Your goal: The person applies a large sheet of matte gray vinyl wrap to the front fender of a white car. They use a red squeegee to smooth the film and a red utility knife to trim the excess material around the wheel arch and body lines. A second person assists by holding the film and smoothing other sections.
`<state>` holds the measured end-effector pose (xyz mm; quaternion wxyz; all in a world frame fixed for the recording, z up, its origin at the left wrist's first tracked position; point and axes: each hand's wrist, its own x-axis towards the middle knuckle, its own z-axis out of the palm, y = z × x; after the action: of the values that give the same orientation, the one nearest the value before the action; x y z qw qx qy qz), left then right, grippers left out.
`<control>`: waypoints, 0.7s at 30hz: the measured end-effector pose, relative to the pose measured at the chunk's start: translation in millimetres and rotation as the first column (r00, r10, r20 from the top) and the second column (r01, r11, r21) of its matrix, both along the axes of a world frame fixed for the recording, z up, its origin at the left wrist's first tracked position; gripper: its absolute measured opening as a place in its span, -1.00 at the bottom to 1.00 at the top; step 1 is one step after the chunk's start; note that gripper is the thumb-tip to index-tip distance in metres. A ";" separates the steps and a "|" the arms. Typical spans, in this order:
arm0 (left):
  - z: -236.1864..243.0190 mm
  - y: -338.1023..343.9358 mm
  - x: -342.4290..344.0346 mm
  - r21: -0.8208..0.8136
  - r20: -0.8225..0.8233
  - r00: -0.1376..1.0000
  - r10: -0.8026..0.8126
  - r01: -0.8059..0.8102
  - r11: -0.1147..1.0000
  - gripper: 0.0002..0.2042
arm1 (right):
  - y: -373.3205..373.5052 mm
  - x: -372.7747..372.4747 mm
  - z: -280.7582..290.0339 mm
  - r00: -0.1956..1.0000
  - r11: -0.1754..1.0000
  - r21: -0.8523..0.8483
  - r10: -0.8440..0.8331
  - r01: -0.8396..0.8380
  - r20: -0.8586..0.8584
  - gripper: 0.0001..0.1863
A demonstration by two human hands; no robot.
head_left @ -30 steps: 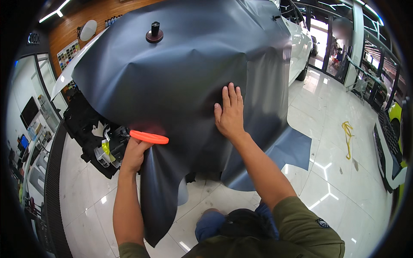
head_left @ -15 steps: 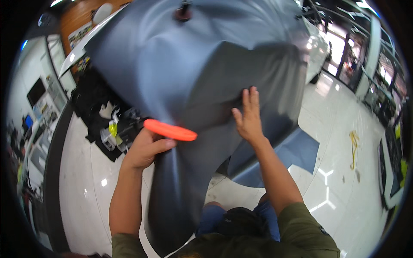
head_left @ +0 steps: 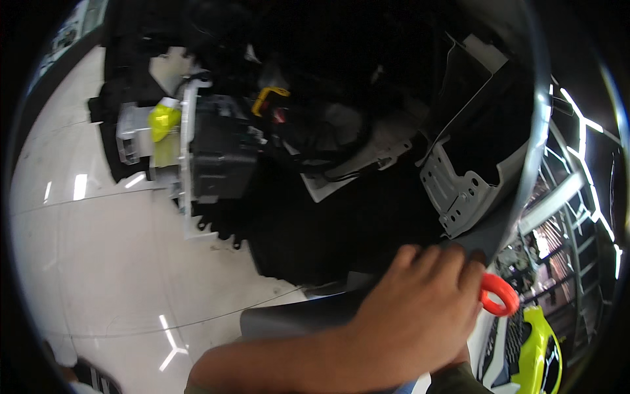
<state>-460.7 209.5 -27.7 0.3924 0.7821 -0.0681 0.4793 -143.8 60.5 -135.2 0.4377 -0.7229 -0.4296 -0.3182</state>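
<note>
Your left grip (head_left: 420,299) and forearm (head_left: 282,360) are bare, the knuckles rounded and slightly blurred, while a dark olive sleeve (head_left: 456,381) and a sliver of blue clothing (head_left: 407,387) show at the view's lower edge.

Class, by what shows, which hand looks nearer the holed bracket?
Left hand: pictured just below the bracket. Right hand: hidden, with only some arm and sleeve showing, lower down.

The ring (head_left: 502,284) was just right of the hand (head_left: 423,299), the sheet (head_left: 282,320) beside the forearm (head_left: 289,358). Ahead stood a bracket (head_left: 453,197), with a box (head_left: 223,157) left of it and floor (head_left: 98,262) farther left.
</note>
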 end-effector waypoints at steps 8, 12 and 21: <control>-7.5 -7.2 23.9 -0.072 0.303 0.922 0.241 -0.230 0.971 -0.76 | 14.4 11.7 -17.7 0.994 0.995 -0.010 -0.096 0.096 -0.054 -0.43; -6.8 -14.4 18.1 -0.099 0.300 0.944 0.137 -0.112 0.989 -0.70 | -24.0 12.6 -12.2 0.980 0.981 -0.016 -0.194 0.193 -0.045 -0.46; 4.9 24.1 -4.9 0.116 -0.131 0.981 -0.143 0.158 0.981 -0.59 | 7.7 -82.7 58.5 0.966 0.987 0.112 0.088 -0.118 0.241 -0.54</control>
<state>-465.6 233.6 -22.8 0.3808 0.8257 -0.1332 0.3944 -226.5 68.2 -76.7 0.4440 -0.6279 -0.4946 -0.4049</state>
